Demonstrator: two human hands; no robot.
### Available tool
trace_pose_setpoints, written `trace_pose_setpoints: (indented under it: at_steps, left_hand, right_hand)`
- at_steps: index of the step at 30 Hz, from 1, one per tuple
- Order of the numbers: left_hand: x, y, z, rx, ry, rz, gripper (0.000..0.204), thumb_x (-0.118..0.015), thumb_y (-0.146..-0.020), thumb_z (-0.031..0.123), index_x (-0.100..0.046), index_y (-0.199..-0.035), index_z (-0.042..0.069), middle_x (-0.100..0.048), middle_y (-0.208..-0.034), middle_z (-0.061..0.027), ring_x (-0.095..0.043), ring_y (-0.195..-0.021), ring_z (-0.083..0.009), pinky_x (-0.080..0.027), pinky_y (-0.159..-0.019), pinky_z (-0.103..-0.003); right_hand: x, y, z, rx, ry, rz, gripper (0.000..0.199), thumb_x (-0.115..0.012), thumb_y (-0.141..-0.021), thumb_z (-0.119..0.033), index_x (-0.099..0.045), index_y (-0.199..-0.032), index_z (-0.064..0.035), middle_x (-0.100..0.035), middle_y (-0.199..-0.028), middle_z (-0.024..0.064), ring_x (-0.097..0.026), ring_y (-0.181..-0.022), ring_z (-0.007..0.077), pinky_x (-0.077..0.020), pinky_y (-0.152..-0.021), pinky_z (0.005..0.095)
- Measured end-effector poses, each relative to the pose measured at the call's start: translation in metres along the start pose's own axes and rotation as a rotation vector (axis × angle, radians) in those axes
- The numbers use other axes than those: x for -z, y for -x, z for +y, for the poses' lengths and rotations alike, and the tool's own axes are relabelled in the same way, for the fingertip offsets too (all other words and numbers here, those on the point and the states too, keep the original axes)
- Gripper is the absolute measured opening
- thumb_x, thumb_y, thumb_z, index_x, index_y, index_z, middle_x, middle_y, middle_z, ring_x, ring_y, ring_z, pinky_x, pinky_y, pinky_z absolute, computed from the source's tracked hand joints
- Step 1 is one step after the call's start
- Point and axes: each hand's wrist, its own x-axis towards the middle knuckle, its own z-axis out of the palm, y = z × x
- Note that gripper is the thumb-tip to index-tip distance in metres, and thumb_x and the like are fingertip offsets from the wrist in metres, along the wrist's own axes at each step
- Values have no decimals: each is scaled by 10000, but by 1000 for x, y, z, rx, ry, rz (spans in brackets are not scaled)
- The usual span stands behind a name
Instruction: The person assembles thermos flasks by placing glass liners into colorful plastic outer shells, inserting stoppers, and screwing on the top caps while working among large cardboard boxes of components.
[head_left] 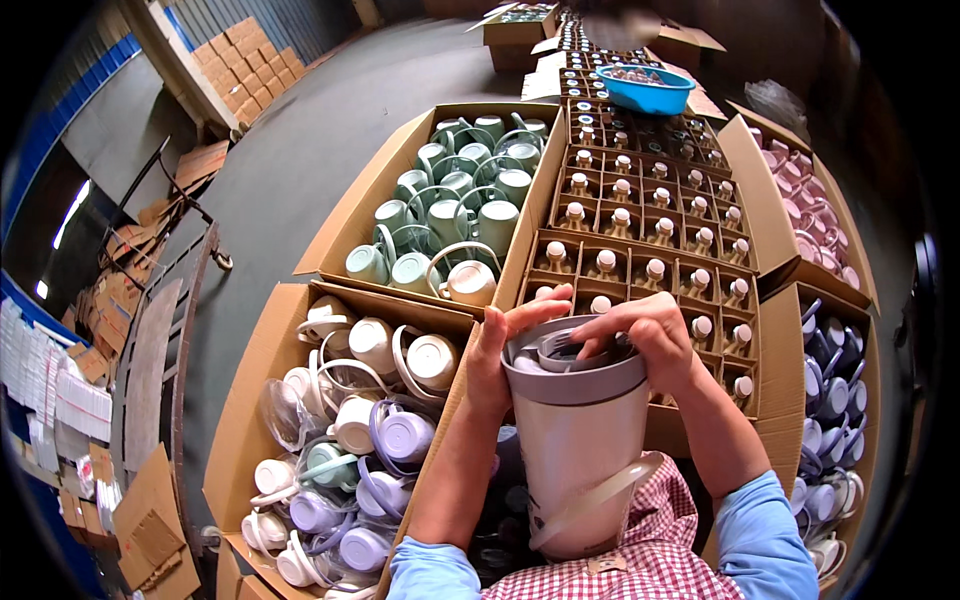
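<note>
In front of my chest stands a large off-white jug (575,440) with a broad grey rim and a pale loop handle (595,505) low on its front. My left hand (497,350) presses its palm against the left of the rim, fingers reaching over the far edge. From the right, my right hand (648,338) grips the rim, its fingertips bent into the recessed grey top (565,350). Dark prongs, perhaps of a small fork-like piece, show inside that opening. The jug's far side is hidden.
Left are cartons of white and lilac cups (405,435) and green cups (495,220). Ahead, divided cartons hold white-capped bottles (655,270), with a blue basin (650,98) on top. Pink cups (800,195) and dark blue cups (830,385) fill cartons at right. A flatbed cart (150,370) stands far left.
</note>
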Motion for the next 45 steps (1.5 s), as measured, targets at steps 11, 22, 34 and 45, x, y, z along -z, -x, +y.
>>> trace_pose_setpoints:
  at_steps: [11,22,34,45]
  left_hand:
    - [28,49,46,-435,-267,456,693,-327,-935,559,-496,-1252,-34,-450,-1363,-179,-426,-1266,-277,-304,-1044,-374]
    - [15,6,32,-130,-104,335,834,-262,-896,666,-350,-1366,-18,-380,-1402,-193,-414,-1271,-265,-286,-1068,-400]
    - [-5,74,-21,-13,163,319,718,-330,-935,569,-405,-1323,-30,-525,-1256,-175,-554,-1094,-262,-437,-963,-385]
    - [13,56,37,-376,-97,-65,728,-609,-772,565,-579,-1155,-53,-483,-1293,-250,-567,-1095,-305,-388,-1010,-413]
  right_hand:
    - [42,15,80,65,-106,558,720,-266,-923,-608,-568,-1158,2,-613,-1149,144,-606,-1030,246,-466,-903,376]
    - [-12,-29,36,71,-335,371,866,-293,-855,-715,-670,-956,58,-650,-1021,212,-604,-1017,239,-482,-854,310]
    - [-42,-5,-47,203,577,94,374,-513,-884,-325,-651,-756,-1,-646,-711,141,-635,-650,266,-510,-658,320]
    - [-41,-19,-38,63,141,-162,311,-526,-873,-270,-697,-789,-24,-647,-699,107,-607,-629,183,-478,-601,311]
